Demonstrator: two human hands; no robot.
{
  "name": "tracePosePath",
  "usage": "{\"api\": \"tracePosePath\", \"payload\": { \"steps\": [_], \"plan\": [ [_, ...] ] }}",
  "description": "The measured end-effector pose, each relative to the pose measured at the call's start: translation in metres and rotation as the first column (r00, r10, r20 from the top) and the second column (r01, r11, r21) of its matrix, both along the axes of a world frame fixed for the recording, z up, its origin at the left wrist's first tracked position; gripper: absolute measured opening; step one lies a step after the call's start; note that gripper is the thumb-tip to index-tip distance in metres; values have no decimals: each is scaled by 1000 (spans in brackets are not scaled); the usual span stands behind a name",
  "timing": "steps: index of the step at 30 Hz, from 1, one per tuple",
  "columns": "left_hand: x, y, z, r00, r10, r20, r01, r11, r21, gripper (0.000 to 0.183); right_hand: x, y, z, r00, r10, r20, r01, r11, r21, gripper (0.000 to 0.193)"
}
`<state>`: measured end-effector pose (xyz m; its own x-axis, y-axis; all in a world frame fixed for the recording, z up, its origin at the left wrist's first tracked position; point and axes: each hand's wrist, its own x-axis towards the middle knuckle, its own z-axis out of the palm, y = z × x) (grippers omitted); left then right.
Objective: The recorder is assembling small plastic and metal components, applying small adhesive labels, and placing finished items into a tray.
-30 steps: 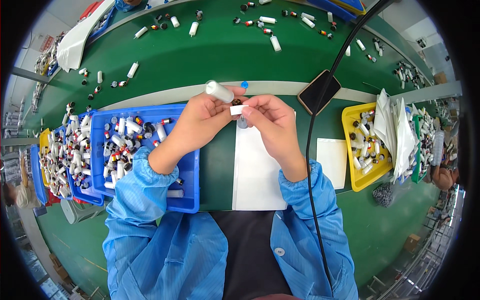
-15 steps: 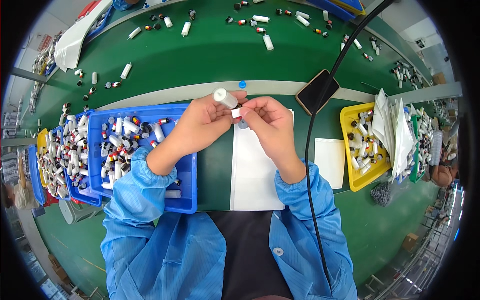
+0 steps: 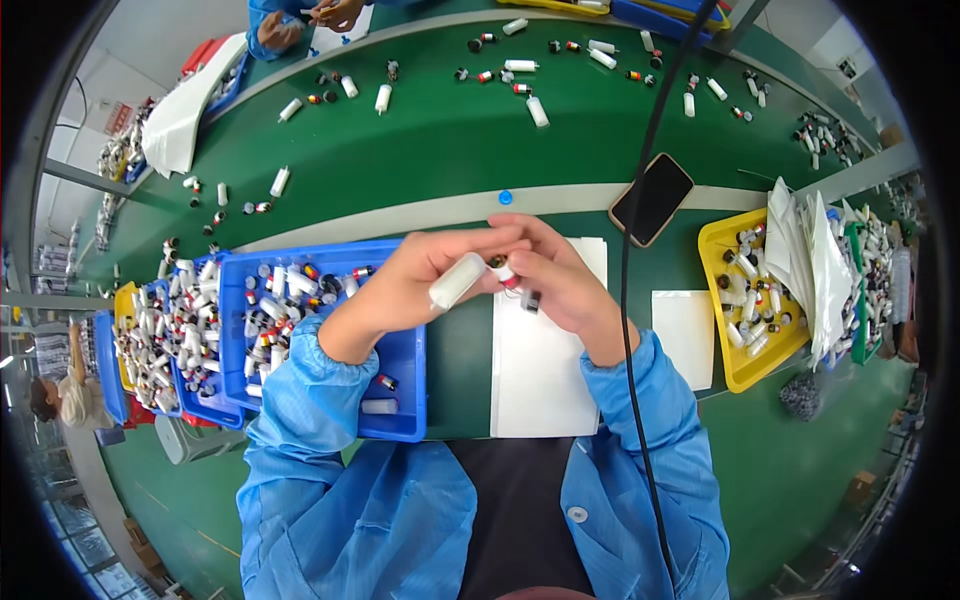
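Observation:
My two hands meet above a stack of white sheets (image 3: 545,380). My left hand (image 3: 405,280) is closed around a white plastic cylinder (image 3: 456,281), which tilts down toward me. Between the fingertips of my right hand (image 3: 570,285) is a small part with a white band (image 3: 503,272), right beside the cylinder. Just under those fingers shows a blurred dark and clear cap-like piece (image 3: 530,300). Whether these pieces are joined is hidden by my fingers. Left of my hands lies a blue tray (image 3: 412,390) of white cylinders and small dark, red and yellow parts.
A black cable (image 3: 630,390) hangs across my right forearm. Beyond it lie a phone (image 3: 652,200), a white sheet (image 3: 683,340) and a yellow tray (image 3: 735,372) of similar parts. A blue cap (image 3: 505,197) sits on the pale strip. Across the bench, another person's hands (image 3: 335,14) hold something.
The view has shifted, bringing another person's hands in at the top. The white cylinder has swung from upright to pointing down toward me, and my hands have drawn closer together.

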<state>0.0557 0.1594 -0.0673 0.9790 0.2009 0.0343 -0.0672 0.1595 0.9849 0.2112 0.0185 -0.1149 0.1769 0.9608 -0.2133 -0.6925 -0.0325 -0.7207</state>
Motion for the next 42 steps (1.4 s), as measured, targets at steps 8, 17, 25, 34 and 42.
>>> {"api": "tracePosePath", "payload": {
  "steps": [8, 17, 25, 34, 42],
  "plan": [
    [-9, 169, 2, 773, 592, -228, -143, 512, 847, 44, 8, -18, -20, -203, -18, 979, 318, 945, 84, 27],
    [96, 276, -78, 570, 814, -113, -28, 157, 987, 53, 11, -18, -12, -143, -19, 990, 268, 962, 57, 27],
    [100, 260, -53, 766, 639, -71, -337, 493, 802, 36, 19, -18, -18, -75, -24, 997, 323, 945, 47, 22],
    [35, 65, 21, 904, 428, -26, -352, 707, -614, 40, 26, -18, -10, 15, -22, 1000, 278, 960, 17, 12],
    [33, -15, -25, 889, -24, -457, -385, 501, -775, 49, 31, -21, -7, 53, -36, 998, 256, 966, 21, 12]
  ]
}}
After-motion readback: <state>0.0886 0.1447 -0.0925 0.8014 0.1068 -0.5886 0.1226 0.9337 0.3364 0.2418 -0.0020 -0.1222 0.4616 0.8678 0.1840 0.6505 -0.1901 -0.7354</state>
